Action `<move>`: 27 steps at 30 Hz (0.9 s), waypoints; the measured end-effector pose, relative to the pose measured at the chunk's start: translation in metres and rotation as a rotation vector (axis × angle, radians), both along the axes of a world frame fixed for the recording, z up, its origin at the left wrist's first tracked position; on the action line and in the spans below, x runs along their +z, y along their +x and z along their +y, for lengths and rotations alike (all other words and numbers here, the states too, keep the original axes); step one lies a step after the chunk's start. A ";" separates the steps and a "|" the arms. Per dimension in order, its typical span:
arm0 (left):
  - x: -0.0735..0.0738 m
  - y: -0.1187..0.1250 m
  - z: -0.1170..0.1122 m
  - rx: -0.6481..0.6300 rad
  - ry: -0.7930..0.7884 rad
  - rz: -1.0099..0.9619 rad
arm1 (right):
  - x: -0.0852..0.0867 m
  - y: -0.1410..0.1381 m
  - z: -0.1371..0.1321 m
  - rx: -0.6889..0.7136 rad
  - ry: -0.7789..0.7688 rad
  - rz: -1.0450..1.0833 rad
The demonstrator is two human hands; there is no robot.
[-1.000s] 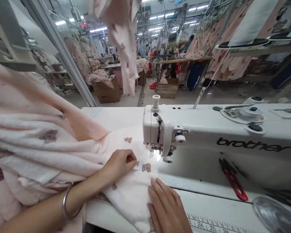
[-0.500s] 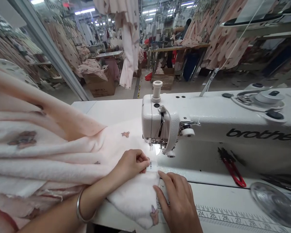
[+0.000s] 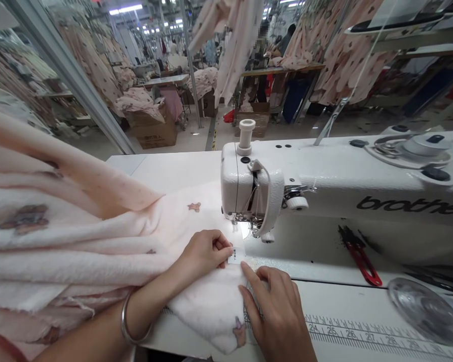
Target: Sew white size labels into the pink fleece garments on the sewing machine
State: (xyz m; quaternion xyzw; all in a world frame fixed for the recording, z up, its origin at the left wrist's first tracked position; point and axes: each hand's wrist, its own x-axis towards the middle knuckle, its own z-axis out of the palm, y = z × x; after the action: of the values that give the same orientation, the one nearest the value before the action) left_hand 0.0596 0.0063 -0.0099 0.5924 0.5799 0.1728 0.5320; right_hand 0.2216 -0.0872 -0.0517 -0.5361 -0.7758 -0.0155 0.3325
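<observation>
White rectangular label (image 3: 237, 256), pinched by the left hand (image 3: 205, 250), may skew if pink plush (image 3: 207, 304) slips under the spread right hand (image 3: 278, 304).

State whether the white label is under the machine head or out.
Out: the white label lies this side of the machine head, left hand pinching its edge.
</observation>
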 end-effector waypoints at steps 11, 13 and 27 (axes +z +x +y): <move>-0.004 -0.003 0.002 -0.037 0.002 0.001 | -0.003 0.002 -0.003 -0.004 -0.014 0.019; -0.004 -0.002 0.002 -0.034 0.009 0.000 | -0.003 0.002 -0.002 -0.006 -0.012 0.020; 0.003 0.003 -0.002 -0.011 0.050 0.038 | -0.001 0.002 -0.002 0.006 -0.058 -0.006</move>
State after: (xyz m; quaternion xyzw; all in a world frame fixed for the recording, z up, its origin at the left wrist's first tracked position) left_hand 0.0622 0.0047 -0.0068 0.6118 0.5820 0.1730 0.5070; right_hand 0.2235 -0.0888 -0.0524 -0.5432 -0.7785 0.0064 0.3143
